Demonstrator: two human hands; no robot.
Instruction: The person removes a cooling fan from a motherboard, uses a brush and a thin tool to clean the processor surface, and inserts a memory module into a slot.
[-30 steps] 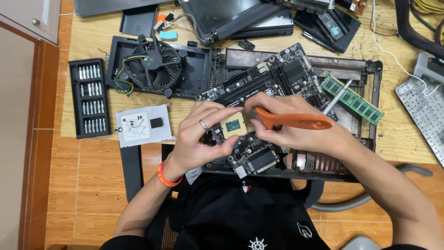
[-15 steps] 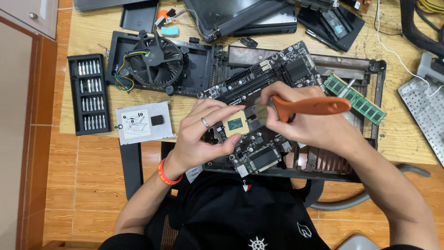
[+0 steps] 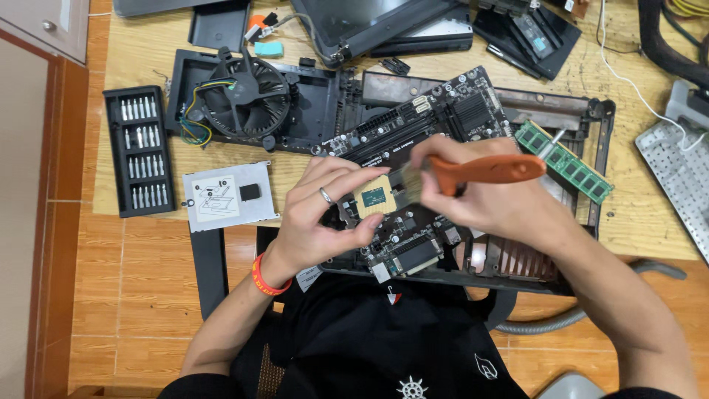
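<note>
The left hand [image 3: 317, 214] held a square processor chip [image 3: 373, 196] pinched between thumb and fingertips, its small green die facing up, just above the black motherboard [image 3: 436, 125] near the middle of the view. A ring sat on one finger of that hand and a red wristband [image 3: 264, 278] circled the wrist at about 7 o'clock from the chip. The right hand [image 3: 487, 203] was closed around the orange handle of a brush [image 3: 487, 169], the handle pointing toward 3 o'clock and the bristles, somewhat blurred, meeting the chip's right edge.

The motherboard lay tilted across an opened dark computer case [image 3: 591, 118] on the wooden tabletop [image 3: 140, 59]. At 3 o'clock from the brush, a green memory stick [image 3: 565, 161] rested on the case frame. At 10 o'clock from the chip stood a round black cooler fan [image 3: 240, 96] with coloured wires trailing to its left. Farther toward 9 o'clock, a black tray of screwdriver bits [image 3: 139, 151] lay near the tabletop's left edge, and a flat silver drive bracket [image 3: 229, 196] sat just left of the left hand. A small teal eraser-like block [image 3: 267, 49] lay at 12 o'clock from the fan. A perforated metal panel [image 3: 679, 170] showed at the far right edge.
</note>
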